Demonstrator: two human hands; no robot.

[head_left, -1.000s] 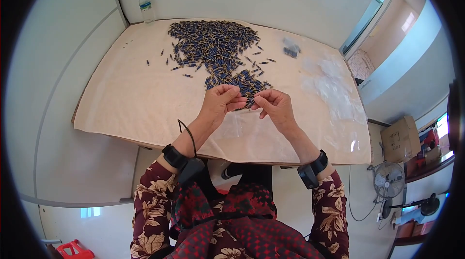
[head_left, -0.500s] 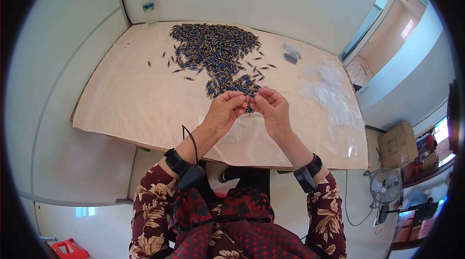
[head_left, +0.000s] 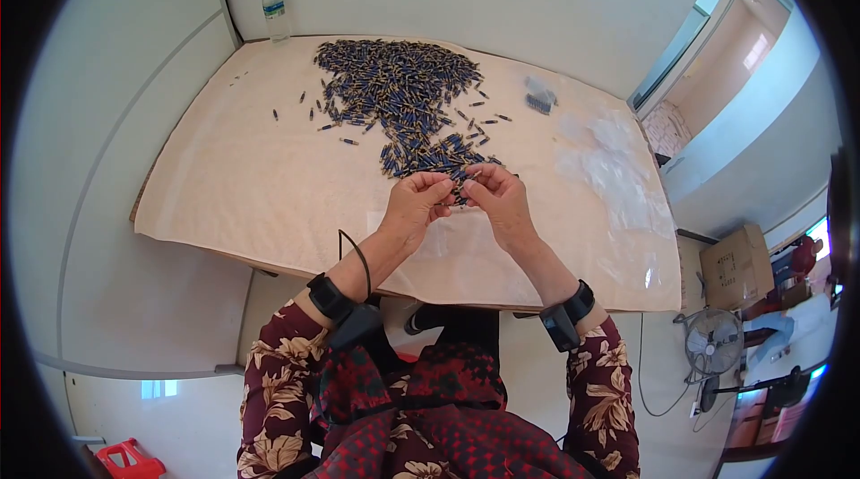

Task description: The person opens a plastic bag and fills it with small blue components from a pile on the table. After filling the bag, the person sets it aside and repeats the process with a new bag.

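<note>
Small dark-blue connectors with gold-coloured ends form a large pile (head_left: 394, 89) on the cloth-covered table, with a narrower heap reaching toward me. At the near tip of that heap, my left hand (head_left: 417, 210) is closed, thumb and fingers pinched together. My right hand (head_left: 503, 210) is pinched just beside it, the fingertips of both almost meeting. Between them sits a small blue-and-gold connector (head_left: 459, 178), mostly hidden by the fingers and hard to tell from the pieces behind. Several loose connectors (head_left: 349, 141) lie around the pile.
Clear plastic bags (head_left: 614, 179) spread over the table's right side. A small bagged bundle of grey pieces (head_left: 538, 103) lies farther back. A water bottle (head_left: 275, 11) stands at the back left. Right of the table are a fan (head_left: 714, 342) and a cardboard box (head_left: 736, 268).
Both hands stay over the near heap. The right fingertips have shifted slightly left and closer to the left hand; the blue piece between them shows less. A light shape appears at the far right.
</note>
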